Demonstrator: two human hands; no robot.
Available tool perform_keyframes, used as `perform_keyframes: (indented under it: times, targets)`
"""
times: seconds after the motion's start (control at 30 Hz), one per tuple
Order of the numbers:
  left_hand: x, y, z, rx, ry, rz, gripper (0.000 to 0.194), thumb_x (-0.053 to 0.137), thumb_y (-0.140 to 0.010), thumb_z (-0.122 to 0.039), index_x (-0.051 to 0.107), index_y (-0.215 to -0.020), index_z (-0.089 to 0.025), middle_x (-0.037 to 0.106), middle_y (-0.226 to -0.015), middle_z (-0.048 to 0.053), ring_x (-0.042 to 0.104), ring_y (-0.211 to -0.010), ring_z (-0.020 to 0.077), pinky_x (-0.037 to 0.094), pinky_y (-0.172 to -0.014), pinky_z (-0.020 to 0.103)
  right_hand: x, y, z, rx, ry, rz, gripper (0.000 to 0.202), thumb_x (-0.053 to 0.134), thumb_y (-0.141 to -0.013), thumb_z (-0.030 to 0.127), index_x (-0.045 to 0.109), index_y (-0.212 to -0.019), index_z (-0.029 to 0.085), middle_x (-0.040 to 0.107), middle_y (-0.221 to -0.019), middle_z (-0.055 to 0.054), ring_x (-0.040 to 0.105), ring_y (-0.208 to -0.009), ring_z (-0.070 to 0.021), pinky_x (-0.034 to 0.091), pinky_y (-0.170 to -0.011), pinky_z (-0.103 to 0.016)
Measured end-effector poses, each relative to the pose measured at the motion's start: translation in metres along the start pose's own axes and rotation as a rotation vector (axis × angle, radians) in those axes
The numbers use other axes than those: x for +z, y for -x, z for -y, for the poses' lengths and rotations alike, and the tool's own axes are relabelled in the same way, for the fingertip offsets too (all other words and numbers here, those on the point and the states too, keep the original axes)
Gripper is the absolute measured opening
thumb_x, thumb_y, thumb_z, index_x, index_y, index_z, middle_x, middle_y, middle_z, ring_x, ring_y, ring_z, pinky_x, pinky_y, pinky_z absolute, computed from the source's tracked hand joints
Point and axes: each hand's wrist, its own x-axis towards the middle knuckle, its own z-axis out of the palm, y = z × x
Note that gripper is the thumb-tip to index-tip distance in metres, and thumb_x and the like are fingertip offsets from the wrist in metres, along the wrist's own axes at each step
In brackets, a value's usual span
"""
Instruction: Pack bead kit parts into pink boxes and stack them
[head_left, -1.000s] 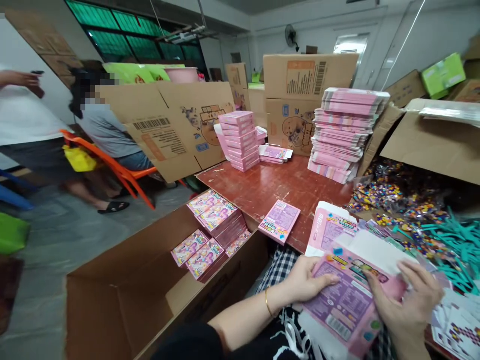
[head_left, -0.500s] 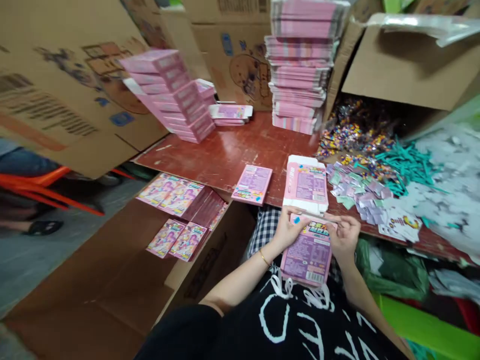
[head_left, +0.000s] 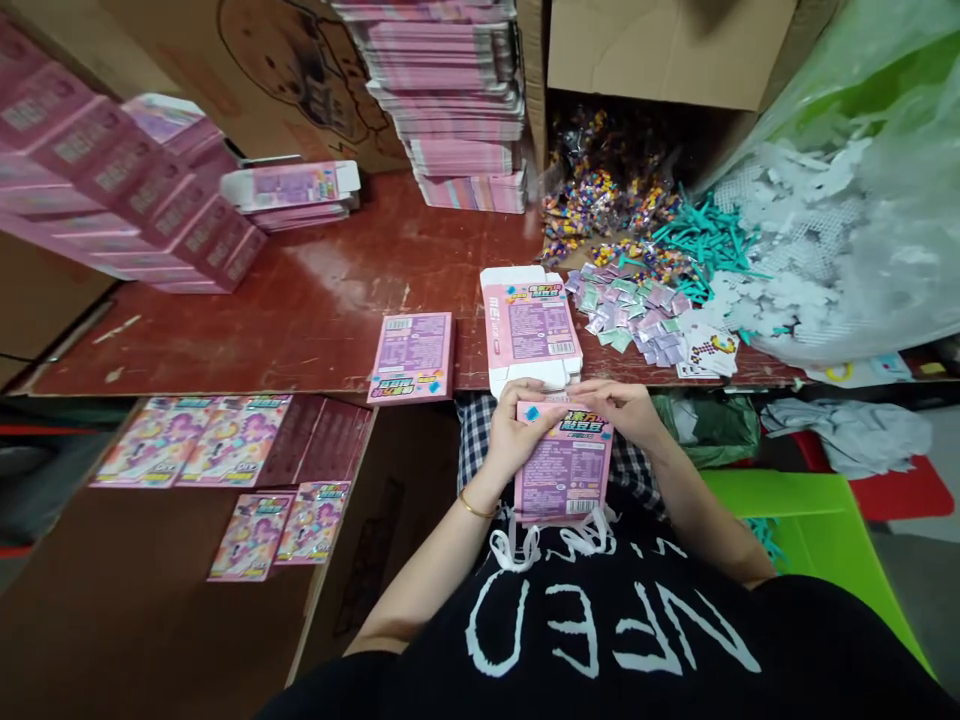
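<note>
Cannot make out the exact fingertip contacts of the left hand (head_left: 517, 430) and right hand (head_left: 624, 412) at the top of the held box (head_left: 564, 465), nor read its smallest print. Cannot see its back, or all of the checked cloth (head_left: 475, 445) behind it. Cannot count the boxes in the left stack (head_left: 127, 185), cropped by the left edge, or see the top of the flat-carton stack (head_left: 461, 105), cropped above. Cannot see into the dark depth of the bead carton (head_left: 667, 55), or the full clear bag (head_left: 847, 235), cut at right. Cannot see all of the deep carton (head_left: 150, 620), cropped at bottom left, or the green bin (head_left: 817, 530), partly behind the black shirt (head_left: 600, 640).
</note>
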Motion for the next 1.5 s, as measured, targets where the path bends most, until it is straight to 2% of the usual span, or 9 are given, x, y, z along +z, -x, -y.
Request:
perform_keyframes:
  times: [0.2,0.3,0.47,0.57,0.67,0.83,1.1,1.3,1.5]
  targets:
    - [-0.018,-0.02,-0.008,0.07,0.059,-0.274,0.029,0.082,-0.074,-0.037,0.063,-0.082,-0.018,0.067,-0.102,0.005,0.066,-0.1,0.0179,0.049,-0.095,0.034,-0.005,0.024,-0.004,-0.022,0.048,0.012,0.095,0.094,-0.055,0.039,0.052,-0.139,0.027,0.043,-0.154,-0.012,0.057,-0.127,-0.0266,0.052,-0.102,-0.04]
    - [-0.037,-0.033,-0.016,0.133,0.16,-0.562,0.034,0.071,-0.082,-0.049,0.053,-0.085,-0.02,0.066,-0.108,0.006,0.065,-0.108,0.0205,0.049,-0.1,0.04,-0.021,0.033,-0.004,0.074,-0.016,0.065,0.076,0.091,-0.059,0.041,0.061,-0.127,0.024,0.067,-0.126,-0.01,0.068,-0.105,-0.0239,0.058,-0.089,-0.038]
    - [-0.053,-0.025,-0.036,0.457,-0.29,-0.214,0.066,0.09,-0.058,-0.051,0.053,-0.105,-0.024,0.052,-0.139,0.013,0.047,-0.137,0.0323,0.033,-0.118,0.054,-0.047,0.038,0.006,0.075,-0.266,-0.121,0.047,0.08,-0.067,0.063,0.073,-0.089,0.022,0.076,-0.084,-0.004,0.071,-0.074,-0.0208,0.059,-0.069,-0.034]
    - [-0.047,-0.014,-0.042,0.654,-0.508,0.196,0.092,0.094,-0.046,-0.054,0.053,-0.123,-0.025,0.062,-0.129,0.013,0.057,-0.127,0.0344,0.033,-0.117,0.056,-0.047,0.022,0.006,0.076,-0.243,0.334,0.06,0.076,-0.062,0.074,0.073,-0.076,0.016,0.073,-0.07,-0.007,0.069,-0.061,-0.0202,0.055,-0.057,-0.029]
    - [-0.036,-0.007,-0.036,0.483,-0.469,0.504,0.065,0.089,-0.057,-0.056,0.065,-0.107,-0.021,0.074,-0.088,0.005,0.072,-0.08,0.0239,0.059,-0.084,0.039,-0.047,-0.017,-0.009,0.098,0.103,0.349,0.067,0.058,-0.08,0.076,0.074,-0.095,0.013,0.076,-0.087,-0.012,0.073,-0.078,-0.0231,0.059,-0.069,-0.033]
    - [-0.024,0.0,-0.019,0.052,-0.358,0.262,0.054,0.09,-0.057,-0.048,0.065,-0.095,-0.018,0.072,-0.074,0.002,0.07,-0.066,0.0219,0.06,-0.064,0.034,-0.067,-0.077,-0.058,0.171,0.7,-0.255,0.034,0.059,-0.091,0.024,0.065,-0.122,0.008,0.059,-0.137,-0.023,0.052,-0.134,-0.0318,0.034,-0.118,-0.049]
    - [-0.009,-0.02,-0.028,-0.186,-0.278,0.25,0.051,0.088,-0.061,-0.042,0.061,-0.099,-0.022,0.076,-0.085,0.003,0.074,-0.075,0.0257,0.062,-0.072,0.04,-0.095,-0.101,-0.022,-0.056,0.616,-0.576,0.035,0.042,-0.099,0.026,0.058,-0.128,0.015,0.069,-0.12,-0.016,0.066,-0.11,-0.0252,0.053,-0.098,-0.042]
    - [-0.006,-0.066,-0.044,-0.174,-0.201,0.156,0.062,0.091,-0.056,-0.041,0.058,-0.105,-0.021,0.075,-0.092,0.004,0.073,-0.082,0.0252,0.062,-0.078,0.039,-0.065,-0.126,0.048,-0.391,0.282,0.134,0.026,0.062,-0.092,0.044,0.075,-0.089,0.021,0.075,-0.096,-0.007,0.07,-0.089,-0.0195,0.057,-0.084,-0.033]
    - [-0.03,-0.107,-0.029,-0.353,-0.173,-0.062,0.069,0.078,-0.071,-0.054,0.053,-0.125,-0.017,0.071,-0.112,0.014,0.071,-0.1,0.0323,0.056,-0.094,0.051,-0.115,-0.286,0.016,-0.252,0.832,-0.446,0.037,0.055,-0.088,0.01,0.065,-0.124,0.01,0.063,-0.133,-0.018,0.055,-0.129,-0.0265,0.041,-0.114,-0.045]
